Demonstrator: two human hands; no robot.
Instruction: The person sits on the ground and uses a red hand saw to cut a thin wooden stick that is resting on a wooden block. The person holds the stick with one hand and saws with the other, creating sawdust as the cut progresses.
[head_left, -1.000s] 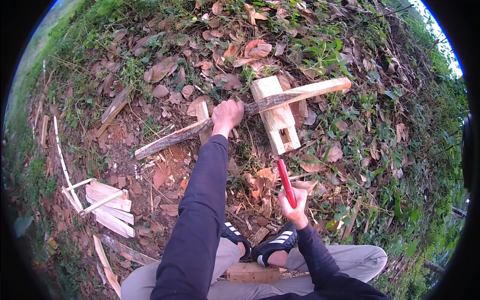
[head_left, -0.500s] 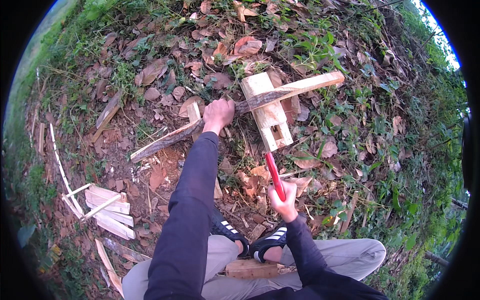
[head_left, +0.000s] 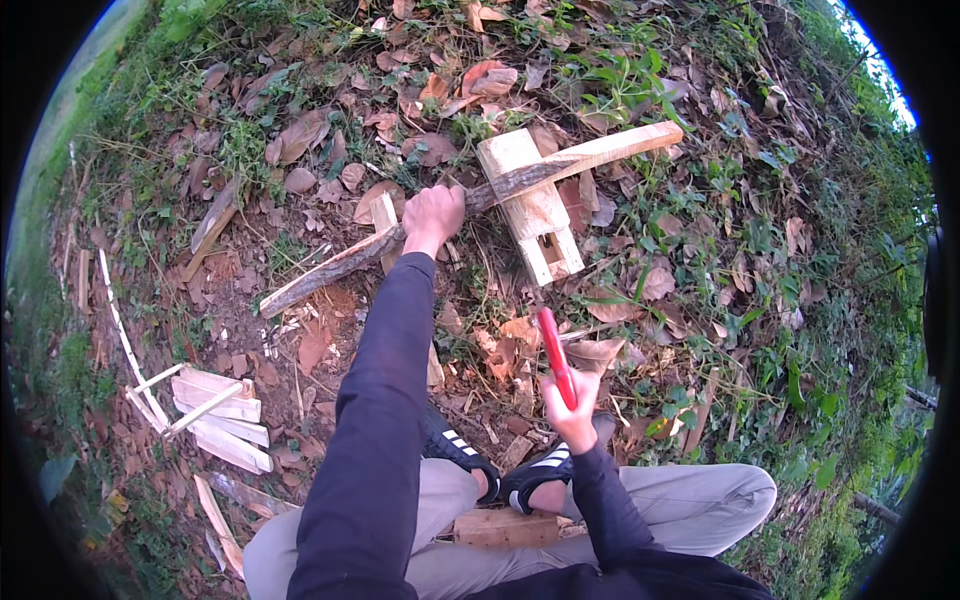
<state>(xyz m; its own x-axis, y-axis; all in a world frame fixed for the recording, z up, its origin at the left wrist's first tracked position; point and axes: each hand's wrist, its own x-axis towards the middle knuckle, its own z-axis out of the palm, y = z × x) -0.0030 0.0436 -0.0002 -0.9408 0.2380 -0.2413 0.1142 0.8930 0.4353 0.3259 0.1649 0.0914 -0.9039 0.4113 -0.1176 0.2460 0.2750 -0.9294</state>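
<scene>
"What have we got in our hands?"
"Our left hand is closed around a bark-sided branch. Our right hand holds a red handle, its far end pointing up toward the notched block. We can't tell what that tip is; it's too small and blurred."
"Where's the block?"
"Ahead of our right hand, on the leafy ground, its hollowed end toward us. The branch crosses over it, hiding a strip of its upper face."
"What else is in our way?"
"A pale slat passes under the branch beside our left hand, and a dry curled leaf lies just by our right. Off to our left, well apart, thin sticks lie across split boards."
"And by our feet?"
"A wooden chunk between our legs, just behind our striped shoes."
</scene>
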